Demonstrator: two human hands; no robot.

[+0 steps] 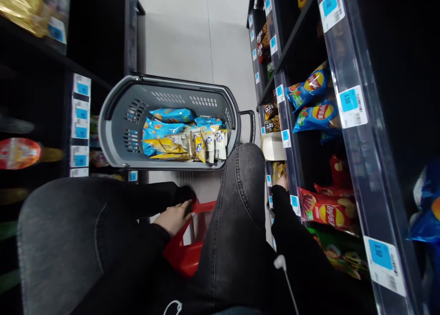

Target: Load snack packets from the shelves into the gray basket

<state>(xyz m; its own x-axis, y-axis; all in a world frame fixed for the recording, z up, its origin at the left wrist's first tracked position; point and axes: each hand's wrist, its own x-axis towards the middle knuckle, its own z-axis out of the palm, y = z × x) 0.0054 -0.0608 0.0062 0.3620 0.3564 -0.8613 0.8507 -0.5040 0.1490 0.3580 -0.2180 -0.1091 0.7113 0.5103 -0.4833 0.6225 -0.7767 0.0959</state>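
My left hand [174, 218] is low between my knees, its fingers closed over the edge of a red plastic stool [190, 255]. On the other side, my right hand [283, 182] reaches into a low shelf at a yellow snack bag [278, 169]. The shelf edge and my sleeve hide most of its fingers. In front of my knees stands a grey shopping basket [118, 143]. Inside it lie blue chip bags [163, 128] and several yellow and white snack packets [210, 143].
Shelves line both sides of the narrow aisle. A white box [274, 146] sits just beyond my right hand. Blue chip bags [311, 88] and a red chip bag [328, 209] lie on the shelf above. The basket's black handle [252, 125] sticks out toward the right shelves. Grey floor [178, 40] stretches ahead.
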